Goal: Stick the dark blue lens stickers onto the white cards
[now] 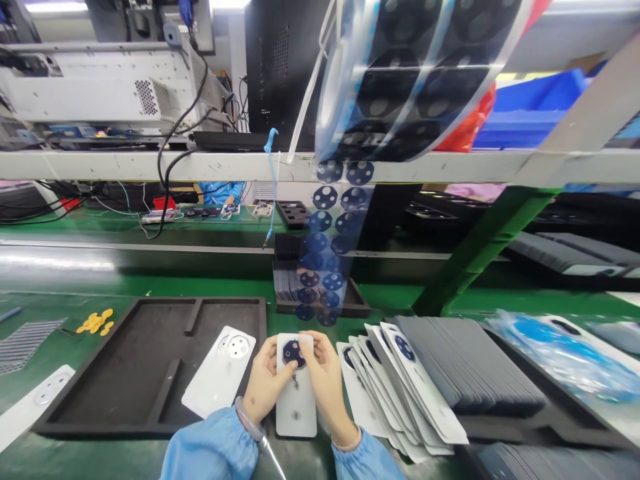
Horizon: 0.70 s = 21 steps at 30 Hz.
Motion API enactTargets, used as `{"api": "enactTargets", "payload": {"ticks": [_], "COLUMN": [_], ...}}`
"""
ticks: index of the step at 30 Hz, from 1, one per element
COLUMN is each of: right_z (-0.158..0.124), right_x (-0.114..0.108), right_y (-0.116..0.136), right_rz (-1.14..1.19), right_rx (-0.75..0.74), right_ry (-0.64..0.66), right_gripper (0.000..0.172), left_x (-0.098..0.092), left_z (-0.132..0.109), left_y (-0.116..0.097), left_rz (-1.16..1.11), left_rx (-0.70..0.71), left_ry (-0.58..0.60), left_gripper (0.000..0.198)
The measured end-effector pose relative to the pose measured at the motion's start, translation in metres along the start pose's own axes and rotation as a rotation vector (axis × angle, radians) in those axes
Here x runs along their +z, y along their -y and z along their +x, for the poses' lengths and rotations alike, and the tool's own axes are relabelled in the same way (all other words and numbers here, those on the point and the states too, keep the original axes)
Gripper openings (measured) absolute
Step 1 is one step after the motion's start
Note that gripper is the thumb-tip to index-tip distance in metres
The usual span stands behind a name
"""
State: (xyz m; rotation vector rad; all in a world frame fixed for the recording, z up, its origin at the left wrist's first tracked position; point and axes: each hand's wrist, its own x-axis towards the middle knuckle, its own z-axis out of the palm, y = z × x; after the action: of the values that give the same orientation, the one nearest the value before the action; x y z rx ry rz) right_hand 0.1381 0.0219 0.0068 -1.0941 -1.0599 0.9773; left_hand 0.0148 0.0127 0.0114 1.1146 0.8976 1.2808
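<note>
A white phone back cover (296,407) lies flat on the green bench in front of me. My left hand (266,385) and my right hand (326,383) rest on either side of its top end, fingertips pressed together on a round dark blue camera sticker (293,353) at the cover's camera ring. A clear film strip (325,247) carrying several more round dark stickers hangs down from a roll (415,73) above, ending just over my hands. A second white cover (219,370) lies on the edge of a black foam tray (150,360) to the left.
A fanned stack of white covers (400,393) leans on grey trays (465,367) at right. Yellow tabs (95,322) lie at left, with another white cover (35,403) at the bench's left edge. A small black tray (350,303) sits behind. A shelf rail (150,165) crosses overhead.
</note>
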Motion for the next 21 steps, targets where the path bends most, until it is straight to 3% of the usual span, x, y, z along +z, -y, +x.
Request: {"api": "enactTargets", "payload": {"ticks": [5, 10, 16, 19, 21], "right_z": [0.003, -0.007, -0.045, -0.050, -0.042], "right_x": [-0.007, -0.009, 0.001, -0.002, -0.018], "right_y": [-0.003, -0.007, -0.012, -0.008, -0.001], "right_rz": [0.086, 0.027, -0.767, -0.982, -1.051], "right_rx": [0.043, -0.010, -0.334, -0.506, -0.598], "right_ry": [0.149, 0.368, 0.221, 0.134, 0.065], "right_gripper": [0.049, 0.072, 0.105, 0.094, 0.086], "left_x": [-0.001, -0.005, -0.014, -0.012, -0.013], "left_z": [0.000, 0.002, 0.005, 0.005, 0.007], "left_y": [0.001, 0.008, 0.015, 0.006, -0.001], "left_rz": [-0.089, -0.170, -0.132, -0.208, -0.203], "left_rx": [-0.014, -0.045, -0.026, -0.038, -0.014], "left_ry": [-0.025, -0.174, -0.345, -0.248, -0.146], "left_gripper": [0.041, 0.033, 0.031, 0.036, 0.037]}}
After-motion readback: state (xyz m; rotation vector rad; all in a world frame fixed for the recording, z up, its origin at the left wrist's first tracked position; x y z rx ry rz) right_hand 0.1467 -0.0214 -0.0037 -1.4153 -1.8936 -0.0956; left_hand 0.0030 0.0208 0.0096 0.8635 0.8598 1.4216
